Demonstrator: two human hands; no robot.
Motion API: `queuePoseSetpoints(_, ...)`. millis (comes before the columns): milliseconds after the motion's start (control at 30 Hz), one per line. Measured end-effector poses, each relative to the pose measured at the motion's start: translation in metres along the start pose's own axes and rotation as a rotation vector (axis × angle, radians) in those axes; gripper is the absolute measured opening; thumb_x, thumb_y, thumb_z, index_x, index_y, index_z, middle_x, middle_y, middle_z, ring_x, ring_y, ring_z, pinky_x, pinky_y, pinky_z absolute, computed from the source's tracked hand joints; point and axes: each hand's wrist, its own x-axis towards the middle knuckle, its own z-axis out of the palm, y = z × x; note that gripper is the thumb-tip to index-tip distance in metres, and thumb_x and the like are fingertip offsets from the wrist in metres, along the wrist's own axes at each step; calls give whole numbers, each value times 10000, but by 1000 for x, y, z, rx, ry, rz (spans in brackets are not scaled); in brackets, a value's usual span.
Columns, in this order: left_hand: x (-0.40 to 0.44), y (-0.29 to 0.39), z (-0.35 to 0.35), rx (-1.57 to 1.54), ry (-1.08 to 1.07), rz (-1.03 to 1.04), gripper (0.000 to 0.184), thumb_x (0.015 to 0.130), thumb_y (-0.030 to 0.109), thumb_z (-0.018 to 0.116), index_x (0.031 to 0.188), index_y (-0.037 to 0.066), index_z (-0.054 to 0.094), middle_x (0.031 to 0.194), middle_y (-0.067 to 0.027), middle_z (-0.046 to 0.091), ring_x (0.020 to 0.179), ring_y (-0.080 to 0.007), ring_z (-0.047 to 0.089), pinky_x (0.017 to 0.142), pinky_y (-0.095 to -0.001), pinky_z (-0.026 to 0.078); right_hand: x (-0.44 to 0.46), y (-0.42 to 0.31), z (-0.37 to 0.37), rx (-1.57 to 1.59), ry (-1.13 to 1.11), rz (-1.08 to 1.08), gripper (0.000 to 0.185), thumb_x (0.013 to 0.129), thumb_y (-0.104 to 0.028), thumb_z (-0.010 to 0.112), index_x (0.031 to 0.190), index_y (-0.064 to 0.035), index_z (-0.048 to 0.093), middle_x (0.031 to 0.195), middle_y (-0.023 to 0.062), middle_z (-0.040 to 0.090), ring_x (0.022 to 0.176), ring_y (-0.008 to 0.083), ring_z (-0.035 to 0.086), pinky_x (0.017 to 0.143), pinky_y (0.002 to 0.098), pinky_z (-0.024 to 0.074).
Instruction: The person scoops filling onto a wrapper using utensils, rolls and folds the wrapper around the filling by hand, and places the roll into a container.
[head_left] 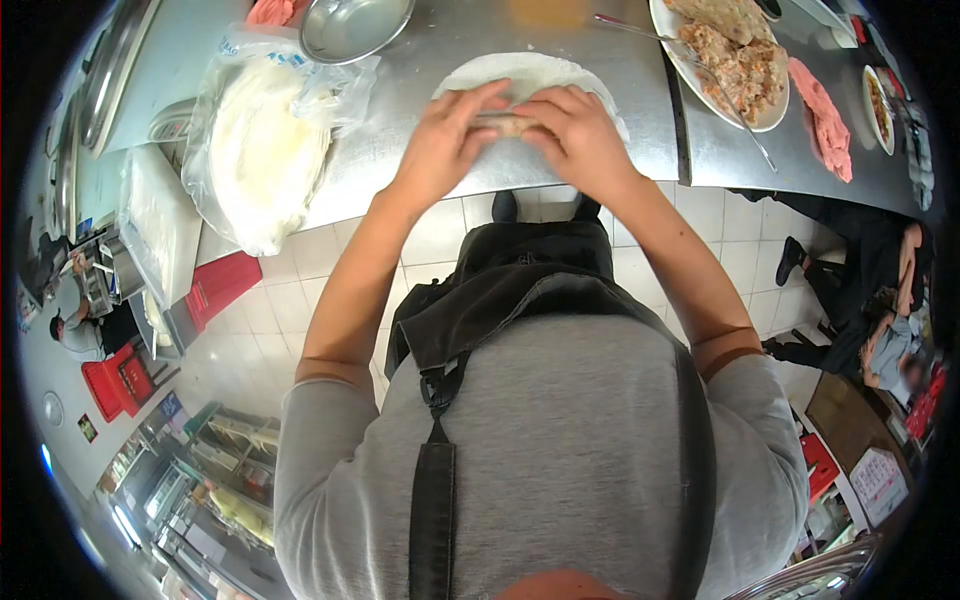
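Observation:
A round white wrapper (pixel 530 68) lies on the steel table in front of me. A short pale roll of filling (pixel 510 126) sits at its near edge, partly covered by my fingers. My left hand (pixel 445 138) grips the roll and wrapper edge from the left, its fingers bent inward. From the other side, my right hand (pixel 585 132) curls its fingers over the roll's right end. Where the wrapper's near edge folds is hidden under both hands.
A plastic bag with a stack of white wrappers (pixel 262 150) lies to the left, below a metal bowl (pixel 355 28). At right are an oval plate (pixel 672 72) of minced filling, a spoon (pixel 752 140) and a pink cloth (pixel 822 120). Other people (pixel 85 320) are farther off.

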Motion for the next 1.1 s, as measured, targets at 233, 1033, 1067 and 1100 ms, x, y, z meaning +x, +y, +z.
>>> queuePoseSetpoints(233,-21,4,17,90,19,34,684,810,15,807,1445,153,594,1123,-17,772,1005,-268,682,866,-368,575,-23,-13,10,-42,81,-123,334,798,-69,738,1128,-124,746,1062,20,676,1007,252,604,867,401,470)
queuePoseSetpoints(1033,22,-5,-2,-310,-204,-346,1002,830,64,833,1651,221,280,1139,-66,770,1089,-279,711,903,-385,600,-13,5,1,-49,116,-88,289,837,-95,776,1126,-106,762,1043,33,685,984,257,607,862,402,474)
queuePoseSetpoints(1067,22,-7,0,-310,-209,-344,1002,830,64,833,1651,221,280,1139,-66,770,1089,-279,711,903,-385,600,-11,8,1,-52,122,-91,291,838,-108,778,1129,-111,764,1042,24,686,989,247,605,857,396,466)
queuePoseSetpoints(1100,21,-10,3,-199,-130,-179,992,836,62,828,1650,221,284,1143,-74,768,1069,-267,720,897,-382,603,-10,9,1,-53,124,-85,291,838,-108,778,1129,-111,764,1042,24,686,989,247,605,857,396,466)
